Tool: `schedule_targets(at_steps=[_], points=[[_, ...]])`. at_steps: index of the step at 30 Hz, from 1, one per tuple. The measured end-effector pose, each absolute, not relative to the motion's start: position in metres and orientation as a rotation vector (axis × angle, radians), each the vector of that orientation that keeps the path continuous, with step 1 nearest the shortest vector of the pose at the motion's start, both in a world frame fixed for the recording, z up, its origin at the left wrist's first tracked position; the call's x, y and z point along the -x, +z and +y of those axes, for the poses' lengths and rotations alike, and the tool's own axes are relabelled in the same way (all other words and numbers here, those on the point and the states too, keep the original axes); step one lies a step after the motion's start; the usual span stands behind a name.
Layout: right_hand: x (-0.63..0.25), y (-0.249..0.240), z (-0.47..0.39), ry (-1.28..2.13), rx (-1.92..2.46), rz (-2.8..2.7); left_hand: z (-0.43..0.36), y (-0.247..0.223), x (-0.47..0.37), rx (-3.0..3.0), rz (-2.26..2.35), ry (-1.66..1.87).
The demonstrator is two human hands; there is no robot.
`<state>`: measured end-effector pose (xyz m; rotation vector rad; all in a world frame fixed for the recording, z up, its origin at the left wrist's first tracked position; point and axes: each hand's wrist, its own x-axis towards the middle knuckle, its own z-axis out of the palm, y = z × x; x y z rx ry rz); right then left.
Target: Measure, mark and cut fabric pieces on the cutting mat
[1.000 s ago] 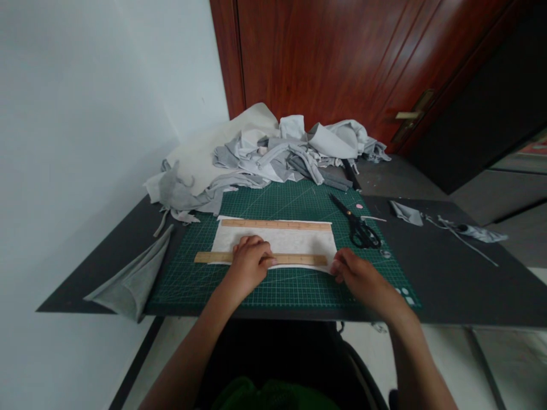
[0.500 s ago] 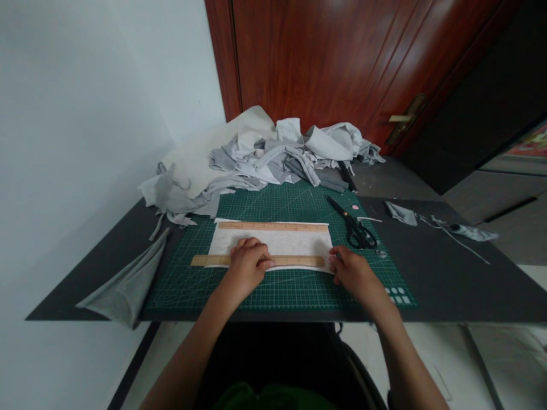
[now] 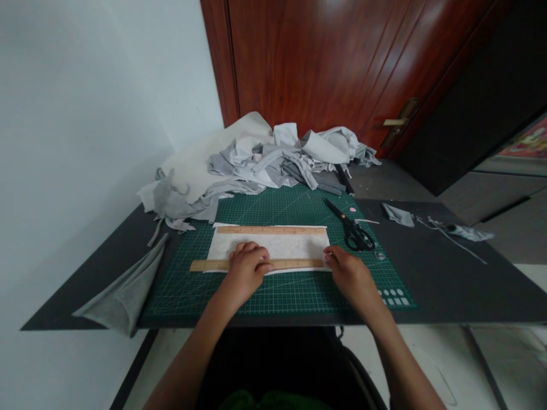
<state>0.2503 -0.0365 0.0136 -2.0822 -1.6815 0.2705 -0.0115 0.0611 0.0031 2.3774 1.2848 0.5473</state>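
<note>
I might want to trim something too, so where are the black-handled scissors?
In the head view, the black-handled scissors lie right of the white fabric, on the green cutting mat.

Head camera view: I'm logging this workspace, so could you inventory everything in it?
White cloth: one, white, mid-mat
Far ruler: one, wooden tan, along cloth's far edge
Near ruler: one, wooden tan, along its near edge
Cutting mat: one, green, on table
Scissors: one pair, black, mat's right
Fabric heap: uncountable, grey and white, behind mat
Folded cloth: one, grey, left
Scraps: several, grey, right
Pink piece: one, pink, beside scissors
Table: one, dark, beneath
Door: one, red-brown, behind
Wall: white, left
Left hand: one, bare, on near ruler
Right hand: one, bare, fingers at cloth's right edge
</note>
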Motion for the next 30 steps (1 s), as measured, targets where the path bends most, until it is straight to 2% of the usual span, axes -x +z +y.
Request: schedule_targets(at_steps=[18,30], points=[[-0.251,0.019,-0.037,0.321,2.124,-1.658,0.061,0.004,0.013,-2.416,1.283,0.512],[-0.19,0.032,-0.07,-0.013,2.355,-2.075,0.062,0.003,0.013,-2.412,1.286,0.547]])
